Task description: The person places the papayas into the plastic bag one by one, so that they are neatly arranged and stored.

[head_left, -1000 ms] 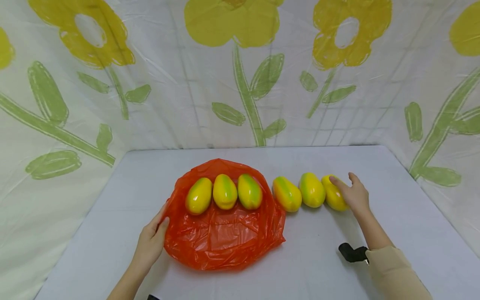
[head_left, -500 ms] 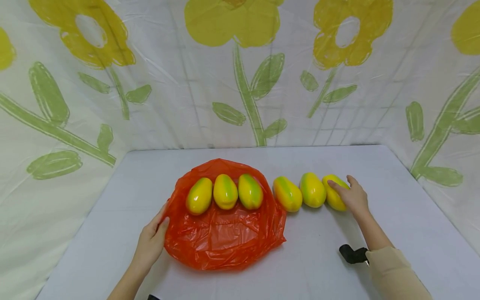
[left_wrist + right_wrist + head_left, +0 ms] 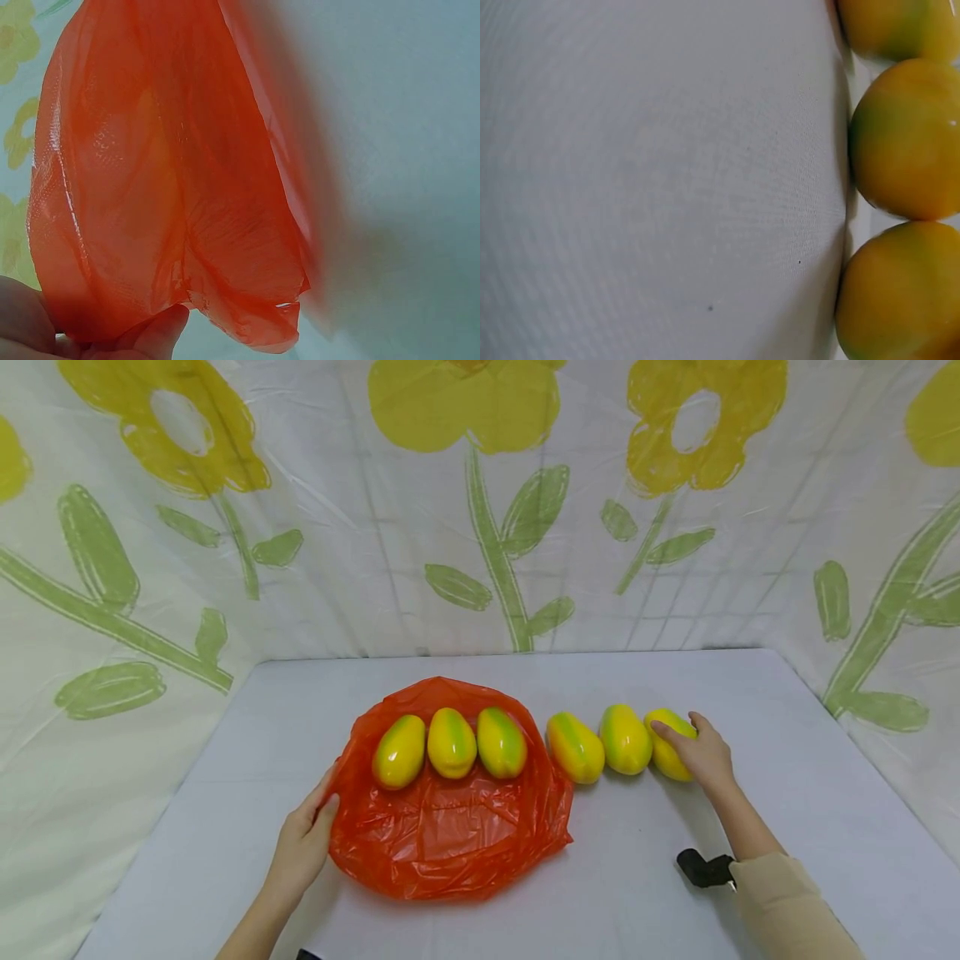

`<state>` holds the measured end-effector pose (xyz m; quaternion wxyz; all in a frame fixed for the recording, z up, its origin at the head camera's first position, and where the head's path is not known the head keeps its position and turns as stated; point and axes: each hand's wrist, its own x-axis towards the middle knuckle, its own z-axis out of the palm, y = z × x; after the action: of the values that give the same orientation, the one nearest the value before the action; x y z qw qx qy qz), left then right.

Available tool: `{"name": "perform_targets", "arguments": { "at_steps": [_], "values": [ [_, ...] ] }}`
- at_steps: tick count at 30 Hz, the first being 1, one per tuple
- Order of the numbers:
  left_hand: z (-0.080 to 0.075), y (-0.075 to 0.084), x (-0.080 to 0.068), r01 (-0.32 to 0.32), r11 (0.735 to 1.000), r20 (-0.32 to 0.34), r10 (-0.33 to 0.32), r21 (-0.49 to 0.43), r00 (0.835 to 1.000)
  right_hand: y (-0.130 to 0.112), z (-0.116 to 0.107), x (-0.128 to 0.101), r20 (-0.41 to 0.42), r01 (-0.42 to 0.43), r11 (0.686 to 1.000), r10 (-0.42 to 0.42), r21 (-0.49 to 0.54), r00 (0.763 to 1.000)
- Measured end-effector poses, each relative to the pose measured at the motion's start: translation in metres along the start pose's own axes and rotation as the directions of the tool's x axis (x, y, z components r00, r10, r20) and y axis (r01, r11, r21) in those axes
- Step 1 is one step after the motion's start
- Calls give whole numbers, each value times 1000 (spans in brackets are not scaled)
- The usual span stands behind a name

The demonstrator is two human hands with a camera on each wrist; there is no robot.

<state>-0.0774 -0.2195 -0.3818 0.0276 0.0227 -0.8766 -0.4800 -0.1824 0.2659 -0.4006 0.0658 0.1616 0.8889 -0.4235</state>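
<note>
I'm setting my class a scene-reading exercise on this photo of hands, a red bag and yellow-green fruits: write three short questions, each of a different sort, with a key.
1. Count: in the head view, how many fruits lie in the red bag?

2. True or false: the left hand is touching a fruit.

3. Choose: of the row to the right of the red bag, which is the right hand nearest?
A: leftmost fruit
B: rightmost fruit
C: middle fruit

Key
1. Three.
2. False; it holds the edge of the red bag.
3. B.
</note>
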Motion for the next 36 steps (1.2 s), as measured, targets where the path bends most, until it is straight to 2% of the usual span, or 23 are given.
{"name": "perform_targets", "arguments": {
  "at_steps": [5,10,17,24,36],
  "values": [
    [-1,2,1,31,1000,13,-31,0,999,2,1,1,-3,-7,1000,7,7,1000],
    [-1,3,0,17,1000,5,-17,-5,1000,4,4,2,-33,-9,1000,9,3,999],
    [-2,1,1,24,1000,16,-24,-5,1000,-1,2,0,9,-21,999,21,-35,1000],
    [-1,0,0,26,1000,14,-26,-7,1000,-1,1,-2,6,-23,999,23,-47,1000],
    [-2,0,0,22,1000,11,-22,-6,1000,2,2,-1,-52,-67,998,66,-12,996]
  ]
}}
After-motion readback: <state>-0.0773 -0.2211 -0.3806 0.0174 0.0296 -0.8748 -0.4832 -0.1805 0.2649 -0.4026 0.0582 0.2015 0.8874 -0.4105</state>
